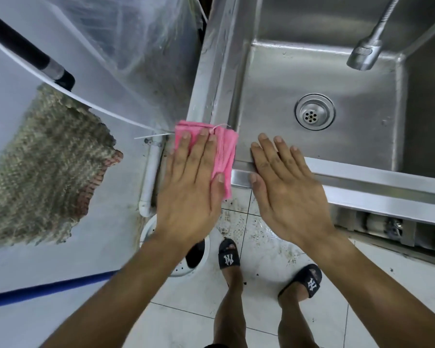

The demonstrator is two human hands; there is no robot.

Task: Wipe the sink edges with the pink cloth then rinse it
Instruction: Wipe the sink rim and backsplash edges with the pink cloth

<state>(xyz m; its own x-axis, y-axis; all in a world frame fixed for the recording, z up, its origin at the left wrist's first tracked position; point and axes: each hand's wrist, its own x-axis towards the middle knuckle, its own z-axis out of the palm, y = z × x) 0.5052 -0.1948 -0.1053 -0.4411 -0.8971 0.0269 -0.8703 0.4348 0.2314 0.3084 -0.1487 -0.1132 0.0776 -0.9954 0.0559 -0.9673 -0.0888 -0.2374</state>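
Note:
A folded pink cloth (226,151) lies on the front-left corner of the steel sink's rim (362,172). My left hand (191,194) presses flat on top of it, fingers spread, the thumb over the cloth's near edge. My right hand (284,187) rests flat and empty on the sink's front edge just to the right, its fingertips reaching over the inner lip of the basin. The basin holds a round drain (315,114). A flexible metal faucet head (364,56) hangs over it, with no water running.
To the left stand a white plastic container wall (60,247) with a grey-brown woven rag (43,172) and a black handle (23,49). A white pipe (150,177) runs beside the sink. Below are a dirty tiled floor (261,247), my sandalled feet and a blue hose (48,290).

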